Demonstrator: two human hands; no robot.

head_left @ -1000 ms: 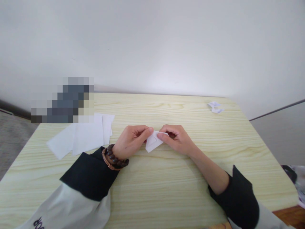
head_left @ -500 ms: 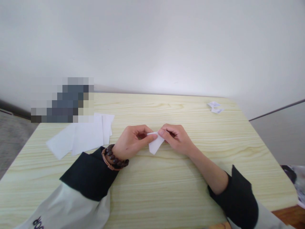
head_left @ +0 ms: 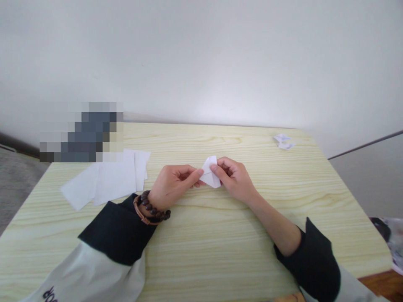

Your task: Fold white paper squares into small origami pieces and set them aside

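Between my two hands, above the middle of the table, is a small piece of folded white paper (head_left: 211,178). My left hand (head_left: 178,182) pinches its left corner between thumb and fingers. On the right side, my right hand (head_left: 234,178) grips the paper with the thumb lying on its face and the other fingers behind it. A crease runs across the paper, and its lower edge tapers to the right. The fingertips behind the paper are partly hidden.
Several white paper sheets (head_left: 116,178) overlap on the left of the wood-grain table (head_left: 201,251). Small folded paper pieces (head_left: 285,144) lie at the far right. A blurred-out dark object (head_left: 90,134) stands at the back left, and a white wall (head_left: 201,63) rises behind the table.
The folded paper has been turned over in my hands; its point now faces up instead of down. My right hand has shifted slightly upward, and my left thumb has moved to the paper's left corner.
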